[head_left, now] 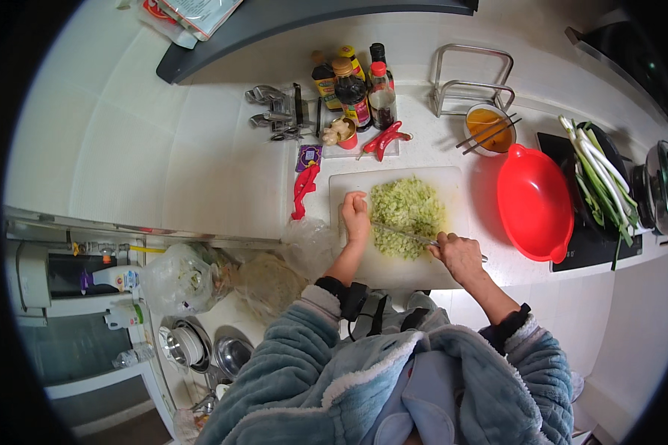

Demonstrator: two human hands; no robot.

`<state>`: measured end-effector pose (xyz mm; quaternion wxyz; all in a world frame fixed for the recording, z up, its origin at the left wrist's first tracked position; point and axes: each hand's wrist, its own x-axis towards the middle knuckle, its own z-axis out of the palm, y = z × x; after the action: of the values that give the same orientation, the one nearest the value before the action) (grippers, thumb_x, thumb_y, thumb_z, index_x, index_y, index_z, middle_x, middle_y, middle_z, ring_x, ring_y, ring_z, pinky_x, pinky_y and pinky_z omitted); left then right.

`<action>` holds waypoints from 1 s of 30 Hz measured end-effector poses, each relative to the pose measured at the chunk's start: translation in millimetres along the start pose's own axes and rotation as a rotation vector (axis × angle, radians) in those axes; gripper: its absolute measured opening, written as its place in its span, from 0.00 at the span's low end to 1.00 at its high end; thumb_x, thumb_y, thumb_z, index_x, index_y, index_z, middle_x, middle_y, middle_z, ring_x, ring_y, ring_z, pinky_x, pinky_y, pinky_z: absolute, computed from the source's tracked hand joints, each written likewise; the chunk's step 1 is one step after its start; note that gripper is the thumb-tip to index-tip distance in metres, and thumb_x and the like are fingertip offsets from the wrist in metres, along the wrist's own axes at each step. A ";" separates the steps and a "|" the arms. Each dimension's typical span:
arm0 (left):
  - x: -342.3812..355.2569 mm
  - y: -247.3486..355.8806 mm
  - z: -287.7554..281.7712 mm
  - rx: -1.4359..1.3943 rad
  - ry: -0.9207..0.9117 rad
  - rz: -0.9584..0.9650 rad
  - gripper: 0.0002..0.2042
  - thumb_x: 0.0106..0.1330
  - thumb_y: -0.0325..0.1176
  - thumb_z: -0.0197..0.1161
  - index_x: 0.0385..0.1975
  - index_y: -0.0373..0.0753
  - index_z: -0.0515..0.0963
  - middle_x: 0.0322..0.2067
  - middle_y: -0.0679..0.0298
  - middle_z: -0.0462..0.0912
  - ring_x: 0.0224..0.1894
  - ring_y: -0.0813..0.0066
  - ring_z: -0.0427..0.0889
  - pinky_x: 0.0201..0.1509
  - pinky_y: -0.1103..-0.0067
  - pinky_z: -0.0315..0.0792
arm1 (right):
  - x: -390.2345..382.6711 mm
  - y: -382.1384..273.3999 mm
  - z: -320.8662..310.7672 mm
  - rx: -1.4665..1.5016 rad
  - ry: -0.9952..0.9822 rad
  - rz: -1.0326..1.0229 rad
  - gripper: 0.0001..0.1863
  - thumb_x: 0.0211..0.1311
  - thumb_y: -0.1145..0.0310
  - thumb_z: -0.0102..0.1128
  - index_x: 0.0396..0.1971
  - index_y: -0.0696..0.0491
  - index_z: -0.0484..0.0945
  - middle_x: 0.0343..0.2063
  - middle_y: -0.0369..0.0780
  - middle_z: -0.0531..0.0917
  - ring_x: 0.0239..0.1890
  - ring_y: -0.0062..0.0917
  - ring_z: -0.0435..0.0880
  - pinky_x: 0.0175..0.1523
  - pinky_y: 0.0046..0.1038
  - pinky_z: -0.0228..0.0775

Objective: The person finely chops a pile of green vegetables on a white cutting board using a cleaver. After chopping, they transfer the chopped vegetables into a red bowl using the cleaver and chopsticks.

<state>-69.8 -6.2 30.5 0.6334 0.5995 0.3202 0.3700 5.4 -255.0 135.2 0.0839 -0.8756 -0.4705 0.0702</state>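
Note:
My right hand [459, 256] is closed round the handle of a knife [408, 234], whose blade lies across a heap of finely chopped pale-green vegetable [407, 200] on the white cutting board [445, 178]. At the board's left side, my left hand [355, 216] has its fingers curled beside the blade's far end; what they hold, if anything, is hidden. Right of the board sits an empty red oval basin [531, 204].
Bottles [351, 96], red chillies [386, 141], ginger [334, 135] and a knife block [289, 111] stand behind. A bowl of orange liquid with chopsticks [488, 127] and spring onions [597, 170] over a cooktop [620, 259] are right. Plastic bags [185, 278] and a sink with bowls [230, 352] are left.

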 end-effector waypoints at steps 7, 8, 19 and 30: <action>-13.5 -13.7 7.0 0.175 0.048 -0.032 0.07 0.71 0.29 0.48 0.32 0.38 0.73 0.17 0.77 0.58 0.19 0.88 0.53 0.21 0.84 0.49 | 6.4 28.2 25.7 -0.034 -0.025 -0.087 0.19 0.59 0.49 0.55 0.28 0.52 0.75 0.18 0.40 0.79 0.21 0.35 0.82 0.24 0.35 0.73; -9.6 -11.2 6.8 0.079 0.050 0.045 0.07 0.71 0.29 0.48 0.32 0.38 0.73 0.18 0.77 0.58 0.19 0.88 0.54 0.21 0.84 0.49 | 12.1 32.6 22.3 -0.049 0.012 -0.102 0.19 0.59 0.49 0.56 0.28 0.52 0.75 0.18 0.40 0.79 0.20 0.35 0.82 0.24 0.35 0.72; 5.5 -17.5 14.2 0.147 0.046 0.060 0.08 0.71 0.29 0.47 0.31 0.37 0.73 0.17 0.74 0.61 0.20 0.86 0.58 0.23 0.83 0.54 | 36.9 52.3 25.6 -0.063 0.042 -0.145 0.19 0.58 0.47 0.55 0.29 0.49 0.76 0.18 0.39 0.80 0.19 0.33 0.81 0.23 0.35 0.72; 28.2 -36.5 23.4 0.180 -0.003 0.010 0.07 0.68 0.26 0.48 0.30 0.36 0.73 0.20 0.68 0.69 0.23 0.81 0.66 0.28 0.79 0.64 | 52.3 63.1 12.2 -0.064 -0.051 -0.075 0.17 0.60 0.49 0.54 0.31 0.49 0.76 0.22 0.40 0.82 0.24 0.36 0.83 0.28 0.37 0.74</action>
<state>-32.1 5.4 -3.0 0.5757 0.6560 0.3481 0.3421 82.8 -244.5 107.5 0.0462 -0.8575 -0.5071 0.0740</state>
